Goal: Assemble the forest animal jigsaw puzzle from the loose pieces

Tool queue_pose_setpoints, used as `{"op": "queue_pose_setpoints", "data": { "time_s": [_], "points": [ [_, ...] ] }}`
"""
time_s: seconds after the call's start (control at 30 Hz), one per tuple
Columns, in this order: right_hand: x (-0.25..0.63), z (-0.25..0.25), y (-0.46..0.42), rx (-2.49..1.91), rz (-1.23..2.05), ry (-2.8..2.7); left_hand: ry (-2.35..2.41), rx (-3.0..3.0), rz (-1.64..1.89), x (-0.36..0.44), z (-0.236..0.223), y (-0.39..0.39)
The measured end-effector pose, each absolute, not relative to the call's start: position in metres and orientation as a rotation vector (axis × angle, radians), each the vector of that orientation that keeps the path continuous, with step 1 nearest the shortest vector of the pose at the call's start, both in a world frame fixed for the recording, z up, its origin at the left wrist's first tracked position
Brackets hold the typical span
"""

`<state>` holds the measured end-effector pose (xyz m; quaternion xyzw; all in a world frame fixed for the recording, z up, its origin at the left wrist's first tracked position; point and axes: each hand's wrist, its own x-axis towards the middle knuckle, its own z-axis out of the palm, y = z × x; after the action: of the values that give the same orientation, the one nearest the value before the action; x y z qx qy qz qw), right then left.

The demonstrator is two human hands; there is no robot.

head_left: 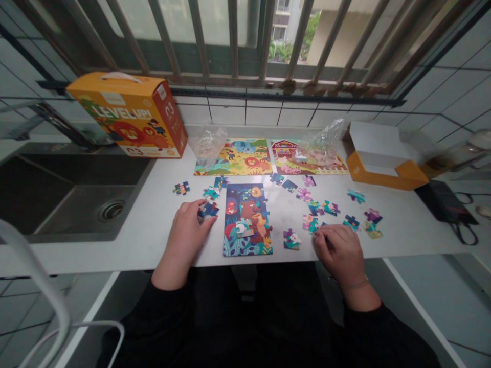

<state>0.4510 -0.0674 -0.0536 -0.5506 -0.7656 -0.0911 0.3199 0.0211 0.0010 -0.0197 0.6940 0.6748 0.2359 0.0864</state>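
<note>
My left hand [186, 237] rests on the white counter [402, 230] with its fingertips on a blue jigsaw piece [209, 209], just left of a colourful jungle-scene puzzle [247, 220]. That puzzle lies in a rectangle with a few gaps in its middle. My right hand [339, 253] is curled at the edge of a scatter of loose puzzle pieces [312, 222], and its fingers hide whatever lies under them. More loose pieces [210, 193] lie beyond my left hand. Two picture sheets [233, 157] [309, 157] lie at the back.
An orange puzzle box [126, 115] stands at the back left, with a steel sink [76, 194] left of the counter. Clear plastic bags [209, 145] lie on the sheets. An open box [383, 158] sits back right, and a black pouch [445, 207] hangs past the right edge.
</note>
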Motion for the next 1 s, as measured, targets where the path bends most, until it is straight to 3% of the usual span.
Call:
{"op": "queue_pose_setpoints", "data": {
  "time_s": [0.2,0.53,1.0],
  "points": [
    [0.441,-0.046,-0.075,-1.321,-0.198,-2.089,1.920,1.902,0.893,0.021,-0.007,-0.009],
    [0.392,-0.047,-0.084,-1.100,-0.007,-2.130,1.435,0.996,1.288,0.035,-0.010,-0.019],
    [0.390,-0.056,-0.080,-1.124,-0.079,-2.200,1.290,1.030,1.229,0.054,-0.004,-0.034]
  ]
}}
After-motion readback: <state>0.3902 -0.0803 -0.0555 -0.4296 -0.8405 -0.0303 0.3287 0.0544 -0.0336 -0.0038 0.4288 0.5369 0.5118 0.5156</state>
